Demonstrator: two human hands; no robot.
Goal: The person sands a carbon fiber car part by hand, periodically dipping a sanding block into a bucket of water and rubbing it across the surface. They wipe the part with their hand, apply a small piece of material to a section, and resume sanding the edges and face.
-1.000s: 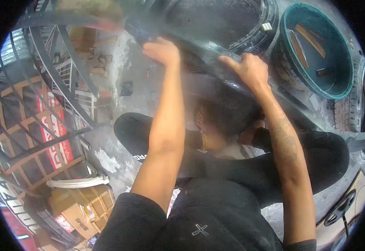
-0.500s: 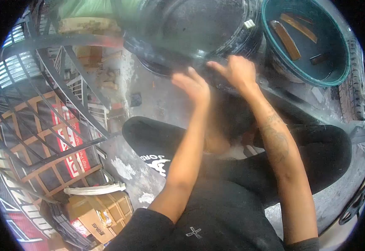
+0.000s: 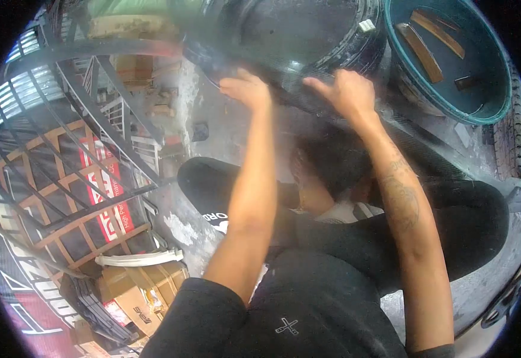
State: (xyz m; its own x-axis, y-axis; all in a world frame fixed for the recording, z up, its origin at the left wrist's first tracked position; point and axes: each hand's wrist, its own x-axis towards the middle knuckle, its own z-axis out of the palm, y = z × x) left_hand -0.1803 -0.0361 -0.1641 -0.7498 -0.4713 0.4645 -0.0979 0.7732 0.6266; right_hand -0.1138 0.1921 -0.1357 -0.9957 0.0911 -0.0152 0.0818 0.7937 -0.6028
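Note:
A large, glossy black round tub (image 3: 299, 39) stands on the floor in front of me, with a small white block (image 3: 366, 25) on its rim. A dark textured strip, rubber-like in look, runs along its near side. Fingers curled, my left hand (image 3: 247, 89) is closed at the near left edge of the tub; what lies in its fingers is hidden. My right hand (image 3: 353, 95) is closed over the dark strip's upper edge at the near right, thumb pointing left. Below, the strip (image 3: 421, 146) continues toward my right knee.
To the right stands a teal tub (image 3: 475, 113) with pieces of wood (image 3: 436, 36) inside. A tire (image 3: 514, 131) lies beyond it. Black metal bars (image 3: 93, 128) rise at the left, above cardboard boxes (image 3: 144, 298). My bent legs (image 3: 445, 230) frame the floor before me.
My left hand has moved left and slightly up, and its spread fingers have curled in. My right hand stays at the near right edge of the tub. The view has shifted slightly.

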